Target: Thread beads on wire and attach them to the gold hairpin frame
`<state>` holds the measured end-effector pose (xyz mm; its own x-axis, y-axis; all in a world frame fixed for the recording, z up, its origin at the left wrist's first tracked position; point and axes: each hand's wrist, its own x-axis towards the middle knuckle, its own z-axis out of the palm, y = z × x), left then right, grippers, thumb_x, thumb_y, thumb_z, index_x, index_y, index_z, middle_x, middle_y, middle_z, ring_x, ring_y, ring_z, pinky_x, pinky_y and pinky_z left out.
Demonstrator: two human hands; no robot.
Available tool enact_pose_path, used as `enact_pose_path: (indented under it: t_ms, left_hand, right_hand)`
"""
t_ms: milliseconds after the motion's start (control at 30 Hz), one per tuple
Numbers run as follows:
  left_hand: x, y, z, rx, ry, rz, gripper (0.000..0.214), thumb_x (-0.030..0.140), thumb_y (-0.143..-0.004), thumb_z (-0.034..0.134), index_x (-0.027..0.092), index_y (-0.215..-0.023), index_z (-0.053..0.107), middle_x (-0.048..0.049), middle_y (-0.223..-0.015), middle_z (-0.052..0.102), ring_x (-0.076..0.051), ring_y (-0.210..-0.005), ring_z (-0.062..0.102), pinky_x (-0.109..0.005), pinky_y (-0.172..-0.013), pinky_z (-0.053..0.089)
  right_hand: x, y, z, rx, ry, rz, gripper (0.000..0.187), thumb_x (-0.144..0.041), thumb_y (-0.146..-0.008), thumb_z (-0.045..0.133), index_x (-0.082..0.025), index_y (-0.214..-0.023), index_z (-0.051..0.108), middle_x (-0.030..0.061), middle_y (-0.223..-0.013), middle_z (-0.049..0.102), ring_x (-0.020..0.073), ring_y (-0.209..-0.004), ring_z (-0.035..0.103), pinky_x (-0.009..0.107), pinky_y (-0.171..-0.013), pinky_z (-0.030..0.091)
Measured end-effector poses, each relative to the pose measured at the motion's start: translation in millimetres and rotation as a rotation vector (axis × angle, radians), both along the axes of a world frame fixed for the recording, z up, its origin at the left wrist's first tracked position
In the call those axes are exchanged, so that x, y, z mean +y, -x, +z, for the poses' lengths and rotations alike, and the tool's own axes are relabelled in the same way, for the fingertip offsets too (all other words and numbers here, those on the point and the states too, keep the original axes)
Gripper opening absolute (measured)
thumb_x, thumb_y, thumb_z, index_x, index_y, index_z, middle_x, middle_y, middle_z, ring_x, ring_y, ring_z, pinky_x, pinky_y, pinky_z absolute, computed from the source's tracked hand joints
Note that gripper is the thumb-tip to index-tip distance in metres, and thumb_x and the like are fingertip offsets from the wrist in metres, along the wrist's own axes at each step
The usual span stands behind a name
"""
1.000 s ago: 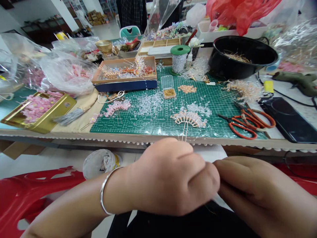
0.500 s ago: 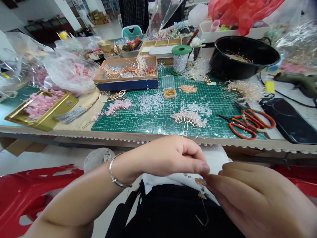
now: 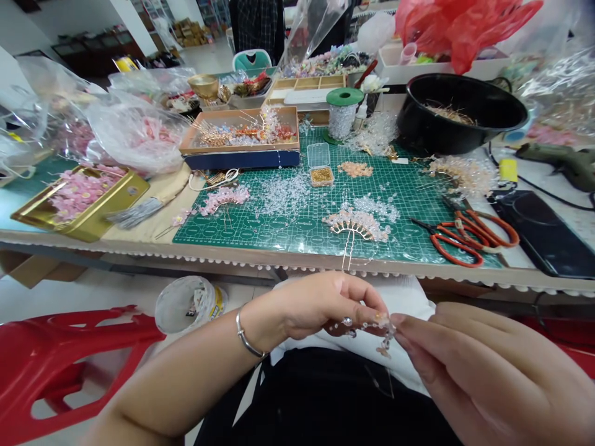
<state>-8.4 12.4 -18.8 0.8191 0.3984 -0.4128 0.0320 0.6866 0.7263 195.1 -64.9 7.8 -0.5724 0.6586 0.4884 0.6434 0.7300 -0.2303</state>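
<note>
So the left hand [image 3: 320, 303] has pulled the crystal-beaded wire [image 3: 367, 326] up and now pinches it between thumb and fingertips, out past the front edge of the counter [image 3: 139, 248], while the right hand [image 3: 483, 371] sits right beside it, can't tell if it's gripping.

**Your bare forearms, one silver bangle**

Your left hand [image 3: 320, 303] wears a slim, polished silver bangle [image 3: 247, 342] at the wrist, and your right hand [image 3: 483, 371] shows no jewellery; the nails [image 3: 396, 319] look short and unpainted. Both forearms are bare, with no sleeve in view. Below them you have on a black garment [image 3: 320, 396], either trousers or a skirt, and white fabric [image 3: 409, 303] lies above it, though you can't tell whether that's a shirt.
</note>
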Motion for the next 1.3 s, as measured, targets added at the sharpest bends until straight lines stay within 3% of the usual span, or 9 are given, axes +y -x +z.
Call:
enact_pose_path:
  t_ms: [400, 533, 633, 767, 867, 967, 1100, 1233, 1300]
  left_hand:
    - [-26, -7, -3.5, -0.041, -0.015, 0.311, 0.036, 0.035, -0.062, 0.092, 0.015, -0.078, 0.067, 0.0041, -0.064, 0.063, -0.004, -0.050, 0.039, -0.019, -0.047, 0.021]
    - [-34, -9, -7.1, -0.099, -0.061, 0.437, 0.034, 0.033, -0.062, 0.093, 0.016, -0.078, 0.067, 0.0050, -0.068, 0.063, -0.006, -0.060, 0.051, -0.019, -0.058, 0.037]
    - [-39, -10, -10.6, -0.082, -0.189, 0.505, 0.031, 0.040, -0.073, 0.087, 0.017, -0.083, 0.069, 0.0015, -0.078, 0.068, -0.011, -0.073, 0.060, -0.025, -0.075, 0.047]
    - [-43, -6, -12.1, 0.048, -0.549, 0.467, 0.027, 0.044, -0.092, 0.066, 0.017, -0.092, 0.072, -0.0059, -0.094, 0.073, -0.018, -0.093, 0.065, -0.033, -0.090, 0.049]
    - [-44, -1, -13.1, 0.093, -0.738, 0.405, 0.028, 0.041, -0.098, 0.058, 0.018, -0.097, 0.074, -0.0067, -0.095, 0.073, -0.018, -0.090, 0.065, -0.032, -0.087, 0.050]
    - [-44, 3, -15.7, 0.109, -0.794, 0.364, 0.031, 0.042, -0.099, 0.055, 0.018, -0.099, 0.075, -0.0070, -0.092, 0.073, -0.018, -0.084, 0.065, -0.031, -0.081, 0.052]
    - [-38, 6, -14.2, 0.150, -0.764, 0.305, 0.034, 0.045, -0.099, 0.053, 0.018, -0.101, 0.074, -0.0065, -0.098, 0.074, -0.019, -0.092, 0.066, -0.033, -0.088, 0.051]
    - [-27, 10, 2.1, 0.186, -0.856, 0.210, 0.047, 0.049, -0.105, 0.036, 0.019, -0.111, 0.072, -0.0085, -0.114, 0.073, -0.022, -0.111, 0.063, -0.039, -0.103, 0.045]
    - [-24, 12, 12.3, 0.149, -0.858, 0.260, 0.038, 0.045, -0.103, 0.043, 0.020, -0.115, 0.069, -0.0092, -0.130, 0.067, -0.023, -0.126, 0.056, -0.039, -0.108, 0.040]
  right_hand:
    - [3, 7, -3.9, 0.024, 0.037, -0.120, 0.008, -0.011, -0.093, 0.055, -0.016, -0.094, 0.060, 0.0065, -0.065, 0.068, 0.0183, -0.055, 0.066, 0.028, -0.047, 0.045]
    - [5, 13, -3.1, 0.073, 0.026, -0.192, 0.009, -0.015, -0.095, 0.053, -0.019, -0.094, 0.060, 0.0037, -0.069, 0.071, 0.0154, -0.057, 0.066, 0.026, -0.056, 0.050]
    - [8, 17, -3.8, 0.109, -0.015, -0.284, 0.009, -0.020, -0.098, 0.053, -0.020, -0.095, 0.062, 0.0052, -0.075, 0.075, 0.0164, -0.063, 0.070, 0.026, -0.060, 0.051]
    - [12, 19, -2.7, 0.088, -0.038, -0.337, 0.015, -0.025, -0.099, 0.051, -0.020, -0.091, 0.063, 0.0081, -0.075, 0.076, 0.0204, -0.064, 0.071, 0.030, -0.057, 0.050]
    - [13, 19, -0.3, 0.092, -0.029, -0.345, 0.017, -0.026, -0.099, 0.051, -0.020, -0.090, 0.063, 0.0076, -0.074, 0.076, 0.0207, -0.062, 0.071, 0.030, -0.055, 0.049]
    - [14, 19, 0.3, 0.107, -0.012, -0.341, 0.015, -0.027, -0.099, 0.052, -0.022, -0.090, 0.063, 0.0056, -0.075, 0.076, 0.0200, -0.062, 0.071, 0.030, -0.054, 0.049]
    - [15, 19, -1.3, 0.080, -0.044, -0.328, 0.013, -0.025, -0.098, 0.052, -0.022, -0.091, 0.063, 0.0057, -0.074, 0.076, 0.0218, -0.063, 0.072, 0.031, -0.056, 0.052]
    - [15, 17, -1.0, 0.012, -0.092, -0.309, 0.010, -0.021, -0.097, 0.054, -0.019, -0.093, 0.063, 0.0091, -0.075, 0.076, 0.0241, -0.063, 0.073, 0.034, -0.059, 0.055]
    - [14, 17, 0.0, -0.019, -0.082, -0.273, 0.011, -0.019, -0.096, 0.054, -0.018, -0.091, 0.063, 0.0112, -0.076, 0.077, 0.0245, -0.061, 0.072, 0.034, -0.055, 0.054]
